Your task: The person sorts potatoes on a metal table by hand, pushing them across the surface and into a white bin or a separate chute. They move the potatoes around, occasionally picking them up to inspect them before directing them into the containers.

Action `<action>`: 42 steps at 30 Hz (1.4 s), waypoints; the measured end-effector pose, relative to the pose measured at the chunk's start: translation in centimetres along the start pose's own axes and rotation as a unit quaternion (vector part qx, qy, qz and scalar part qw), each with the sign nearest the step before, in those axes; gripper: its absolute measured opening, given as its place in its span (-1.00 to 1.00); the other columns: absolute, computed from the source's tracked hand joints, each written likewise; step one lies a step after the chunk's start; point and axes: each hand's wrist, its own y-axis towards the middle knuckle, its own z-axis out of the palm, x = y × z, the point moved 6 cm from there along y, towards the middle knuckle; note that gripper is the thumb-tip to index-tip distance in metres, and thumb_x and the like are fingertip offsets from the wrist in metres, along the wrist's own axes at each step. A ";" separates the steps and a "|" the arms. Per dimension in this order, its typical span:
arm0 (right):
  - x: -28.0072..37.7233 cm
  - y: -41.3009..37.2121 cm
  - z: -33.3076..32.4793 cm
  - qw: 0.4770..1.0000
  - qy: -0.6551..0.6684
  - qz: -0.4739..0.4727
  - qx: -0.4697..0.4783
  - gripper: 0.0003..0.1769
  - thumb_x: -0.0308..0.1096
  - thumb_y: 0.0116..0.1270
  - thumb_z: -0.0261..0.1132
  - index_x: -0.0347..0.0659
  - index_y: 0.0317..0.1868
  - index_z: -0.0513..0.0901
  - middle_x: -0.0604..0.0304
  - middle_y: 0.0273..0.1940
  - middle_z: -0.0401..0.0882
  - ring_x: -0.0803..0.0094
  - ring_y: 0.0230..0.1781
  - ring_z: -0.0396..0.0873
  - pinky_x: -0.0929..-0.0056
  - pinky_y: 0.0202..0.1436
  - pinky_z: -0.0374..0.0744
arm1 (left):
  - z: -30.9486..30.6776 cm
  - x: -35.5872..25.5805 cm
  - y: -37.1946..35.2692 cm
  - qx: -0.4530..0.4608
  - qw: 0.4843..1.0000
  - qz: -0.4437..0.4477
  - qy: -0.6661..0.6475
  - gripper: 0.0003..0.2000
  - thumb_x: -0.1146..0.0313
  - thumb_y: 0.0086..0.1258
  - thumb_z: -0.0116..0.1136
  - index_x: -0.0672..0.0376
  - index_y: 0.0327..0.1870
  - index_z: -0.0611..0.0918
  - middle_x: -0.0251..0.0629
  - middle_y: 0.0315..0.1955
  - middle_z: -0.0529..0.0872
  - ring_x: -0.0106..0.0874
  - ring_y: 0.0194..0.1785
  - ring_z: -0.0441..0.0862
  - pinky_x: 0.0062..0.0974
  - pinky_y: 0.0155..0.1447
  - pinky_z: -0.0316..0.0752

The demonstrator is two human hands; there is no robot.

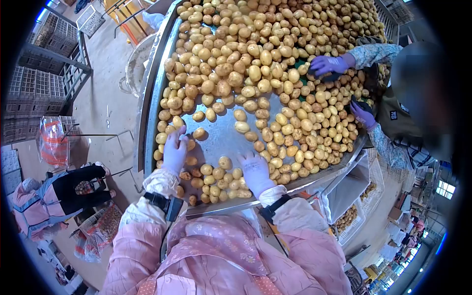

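Small yellow-brown potatoes [223,87], round to oval and some with dark spots, are heaped over a metal sorting table [219,136]. My left hand [174,153], in a pale lilac glove, is over the potatoes at the table's left side. Its fingers look extended, with a loose potato [199,133] just to their right. My right hand [255,173], gloved alike, lies palm down near the front edge with fingers apart. Between my hands sits a cluster of potatoes [218,173], several touching the right hand's left side. Neither hand visibly grips a potato; the palms are hidden.
Across the table's right side, a co-worker in purple gloves [328,65] reaches into the heap. White crates [346,219] with potatoes stand below the right edge. Stacked crates [37,88] and another person [54,199] are at left. A raised metal rim [152,93] bounds the table.
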 end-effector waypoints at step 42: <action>-21.3 -34.3 -1.8 0.881 -0.012 0.434 -0.190 -0.51 -0.15 0.63 0.28 -0.28 0.38 0.53 -0.09 0.23 0.69 0.00 0.23 0.67 0.09 0.32 0.63 | 16.3 -11.2 -17.7 0.514 0.846 0.136 -0.033 -0.48 0.12 0.67 0.06 0.11 0.56 0.46 0.08 0.21 0.70 -0.03 0.28 0.68 -0.14 0.43 0.50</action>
